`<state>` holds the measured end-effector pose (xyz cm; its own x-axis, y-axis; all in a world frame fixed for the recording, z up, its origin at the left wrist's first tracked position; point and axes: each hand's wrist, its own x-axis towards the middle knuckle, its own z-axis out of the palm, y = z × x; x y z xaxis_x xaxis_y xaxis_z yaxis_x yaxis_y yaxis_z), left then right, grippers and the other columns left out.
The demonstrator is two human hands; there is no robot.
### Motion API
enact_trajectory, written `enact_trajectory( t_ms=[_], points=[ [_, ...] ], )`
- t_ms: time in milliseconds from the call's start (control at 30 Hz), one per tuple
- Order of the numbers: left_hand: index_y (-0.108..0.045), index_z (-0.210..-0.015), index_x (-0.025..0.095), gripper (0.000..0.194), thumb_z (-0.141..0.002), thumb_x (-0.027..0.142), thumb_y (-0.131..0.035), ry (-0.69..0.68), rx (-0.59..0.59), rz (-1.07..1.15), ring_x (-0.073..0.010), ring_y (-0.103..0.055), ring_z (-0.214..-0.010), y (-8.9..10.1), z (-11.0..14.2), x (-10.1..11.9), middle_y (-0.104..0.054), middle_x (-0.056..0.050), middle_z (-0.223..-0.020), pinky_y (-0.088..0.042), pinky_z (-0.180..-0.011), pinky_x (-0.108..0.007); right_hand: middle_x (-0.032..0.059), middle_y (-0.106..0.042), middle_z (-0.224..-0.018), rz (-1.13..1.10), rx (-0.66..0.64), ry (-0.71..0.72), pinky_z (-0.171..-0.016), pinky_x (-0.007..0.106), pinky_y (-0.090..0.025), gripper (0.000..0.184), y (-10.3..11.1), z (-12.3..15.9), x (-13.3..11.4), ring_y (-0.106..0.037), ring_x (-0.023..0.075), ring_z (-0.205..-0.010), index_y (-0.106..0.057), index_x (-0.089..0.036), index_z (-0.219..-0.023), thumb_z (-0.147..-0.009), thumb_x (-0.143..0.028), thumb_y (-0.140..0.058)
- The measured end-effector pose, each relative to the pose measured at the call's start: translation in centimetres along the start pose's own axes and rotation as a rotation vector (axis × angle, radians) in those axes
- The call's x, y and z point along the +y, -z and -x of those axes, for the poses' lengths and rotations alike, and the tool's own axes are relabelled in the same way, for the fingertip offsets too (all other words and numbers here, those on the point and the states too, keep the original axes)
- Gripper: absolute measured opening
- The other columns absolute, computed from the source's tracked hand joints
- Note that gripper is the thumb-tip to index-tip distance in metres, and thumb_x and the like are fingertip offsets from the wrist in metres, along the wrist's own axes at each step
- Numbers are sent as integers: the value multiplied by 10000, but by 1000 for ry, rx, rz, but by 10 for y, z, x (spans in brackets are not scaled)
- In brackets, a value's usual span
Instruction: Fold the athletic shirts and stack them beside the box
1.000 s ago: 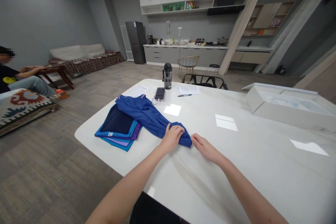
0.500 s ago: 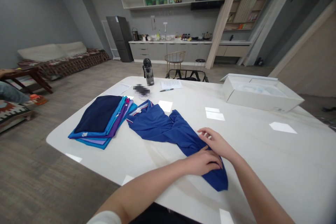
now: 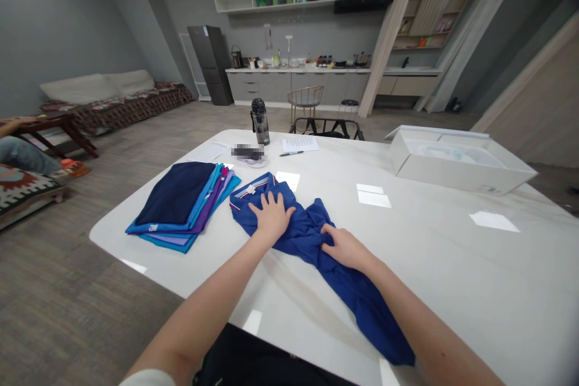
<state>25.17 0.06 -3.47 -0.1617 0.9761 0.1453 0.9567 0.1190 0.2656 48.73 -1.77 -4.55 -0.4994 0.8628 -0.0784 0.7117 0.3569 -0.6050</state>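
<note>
Blue collared shirt, lying crumpled and lengthwise across the white table, its collar end toward the far left and its narrow end trailing to the near edge at right, beside the right forearm. The left hand rests palm down just below the striped collar, fingers spread wide; such a spread would distribute pressure and keep the upper part from sliding on a smooth, glossy surface. The right hand is at the bunched middle, its thumb and forefinger bent to either side of a raised fold; whether they close fully on the cloth cannot be told, and its remaining fingers are largely hidden. The hands thus sit at two separate places along the garment, an arrangement suited to bracing one part while the other is worked. To the left, just beside the collar, a stack of folded garments lies flat, dark navy uppermost with blue and purple edges beneath, apart from the loose cloth and so presumably kept out of its way. Beyond, a bottle stands upright near a printed sheet and pen; an open white box occupies the far right, well apart from both hands.
</note>
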Motion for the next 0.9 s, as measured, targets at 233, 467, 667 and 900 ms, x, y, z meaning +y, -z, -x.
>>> enact_trajectory(
  t_ms=[233, 467, 667, 900],
  points=[
    [-339, -1610, 231, 793, -981, 700, -228, -127, -253, 20, -437, -133, -1567, -61, -24, 20, -219, -180, -1696, -88, -1182, -755, 4, -679, -821, -84, -148, -90, -697, 291, -412, 106, 16, 47, -2, -620, 198, -759, -600, -243, -920, -819, -224, -626],
    [-317, -1621, 274, 780, -982, 709, -213, -409, -335, 76, -344, -98, -1592, -90, -79, 85, -171, -105, -1719, -16, -1235, -679, 17, -712, -924, -71, 59, -132, -741, 295, -414, 109, 13, 35, 18, -653, 211, -847, -582, -248, -975, -891, -295, -634],
    [-375, -1589, 286, 611, -1045, 552, -297, -596, -368, 112, -287, -156, -1587, -114, -149, 138, -240, -51, -1705, -20, -1254, -640, 64, -708, -964, 181, 255, -296, -650, 283, -318, 59, 18, -6, 44, -648, 219, -829, -546, -237, -991, -948, -259, -579],
    [-637, -1363, 189, 437, -1075, 347, -349, -554, -89, 295, -228, -486, -1408, -94, -138, 144, -561, -105, -1505, -232, -1257, -447, -12, -631, -767, 38, 218, -189, -635, 270, -310, 62, 26, -15, 44, -583, 177, -693, -536, -250, -942, -931, -264, -595]
  ],
)
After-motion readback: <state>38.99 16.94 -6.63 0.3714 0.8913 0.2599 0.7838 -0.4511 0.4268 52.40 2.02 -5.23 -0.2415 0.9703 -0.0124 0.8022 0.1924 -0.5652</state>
